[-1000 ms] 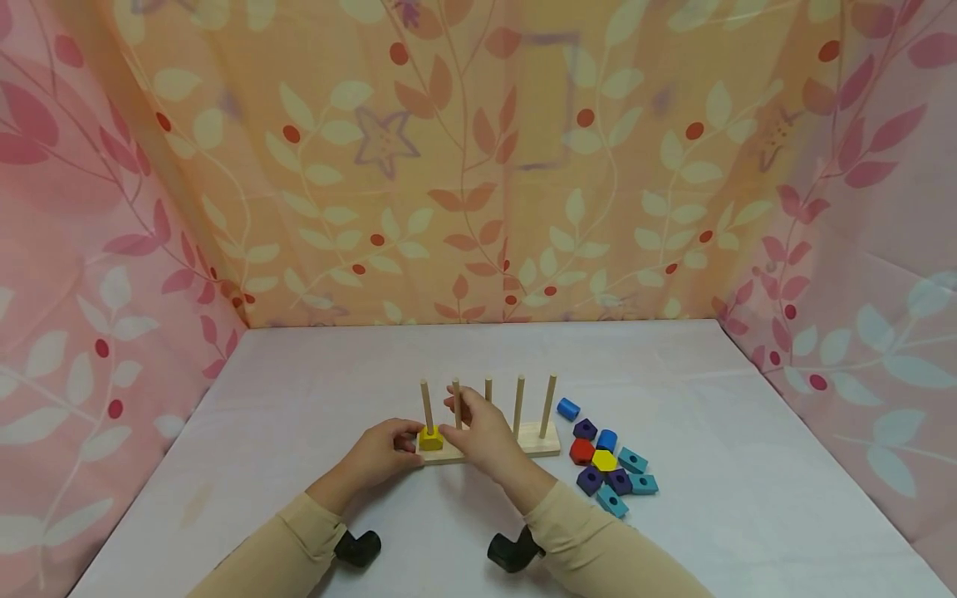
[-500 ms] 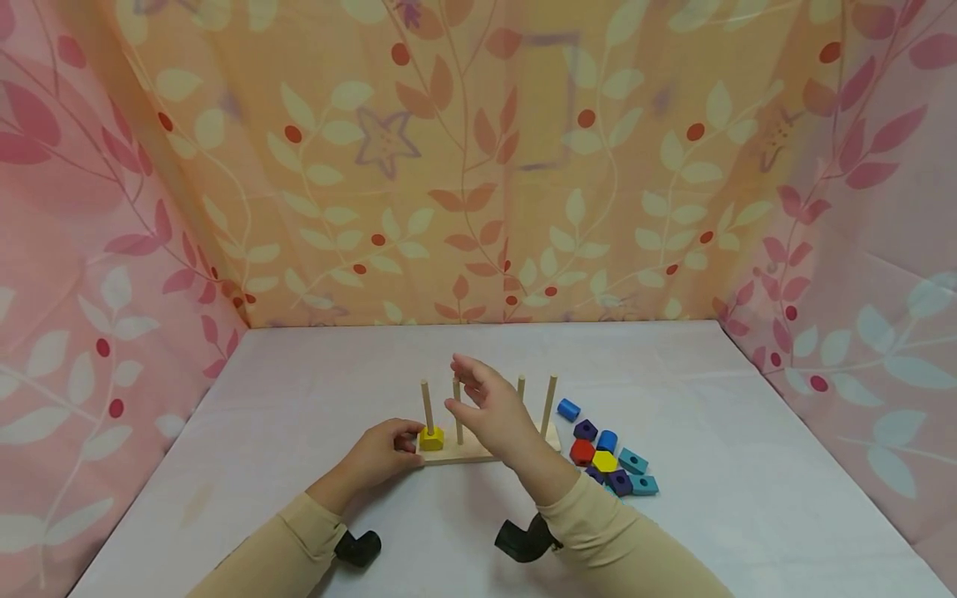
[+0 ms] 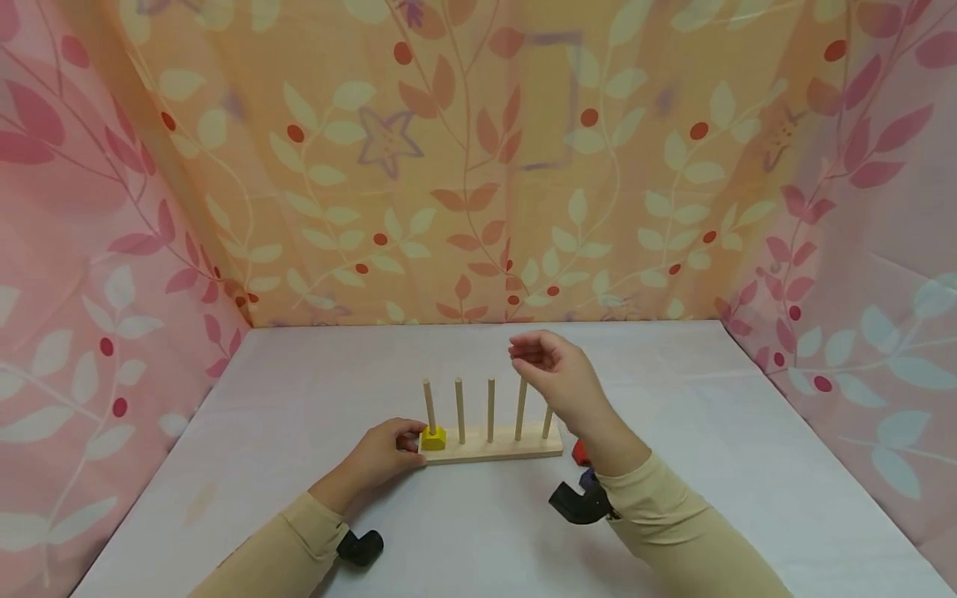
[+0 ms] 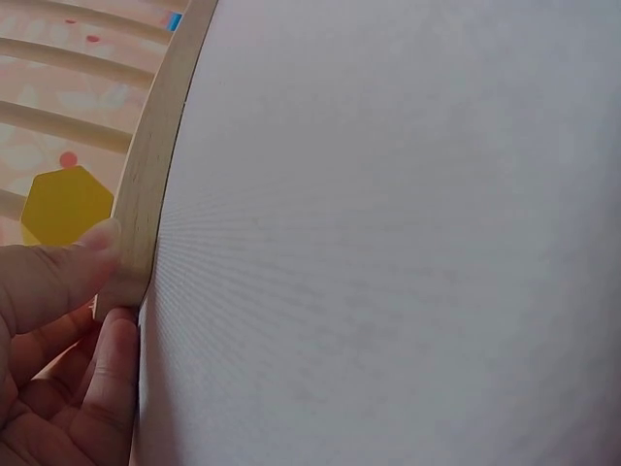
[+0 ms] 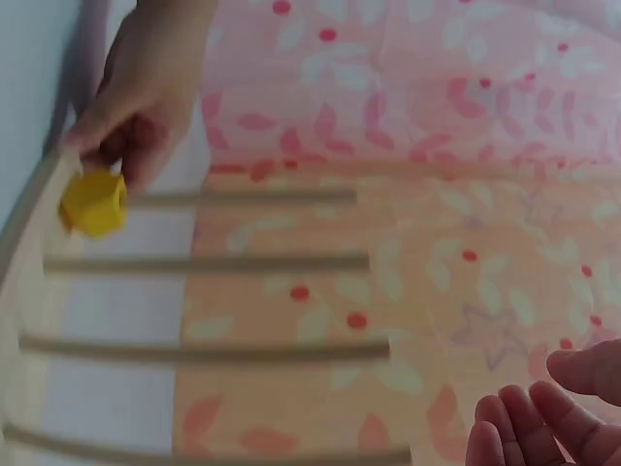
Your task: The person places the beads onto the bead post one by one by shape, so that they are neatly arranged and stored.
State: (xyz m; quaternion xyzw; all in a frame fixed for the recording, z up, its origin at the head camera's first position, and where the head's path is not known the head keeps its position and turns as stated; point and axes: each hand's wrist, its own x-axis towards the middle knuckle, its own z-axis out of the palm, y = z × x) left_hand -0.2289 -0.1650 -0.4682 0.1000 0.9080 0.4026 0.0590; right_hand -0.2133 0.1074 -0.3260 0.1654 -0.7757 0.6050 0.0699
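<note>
A wooden peg board point(image 3: 493, 449) with several upright pegs lies on the table. My left hand point(image 3: 385, 455) grips its left end; in the left wrist view the thumb point(image 4: 73, 272) presses on that end while the fingers curl beside it. Around the base of the leftmost peg sits a yellow hexagonal block point(image 3: 434, 438), right by the left fingertips. My right hand point(image 3: 568, 378) is raised near the tops of the two rightmost pegs, holding nothing. Its fingers point(image 5: 514, 427) are loosely bent, with the thumb apart from them.
Behind the right wrist, a red block point(image 3: 581, 453) and a purple block point(image 3: 587, 477) peek out on the white-covered table point(image 3: 449, 531); the forearm hides the other blocks. Black wrist mounts point(image 3: 361, 548) hang below both sleeves. Patterned cloth point(image 3: 449, 208) walls the back and sides.
My right hand has lifted away from the yellow block and moved right, past the middle pegs. It now covers most of the loose blocks. My left hand has stayed on the board's end.
</note>
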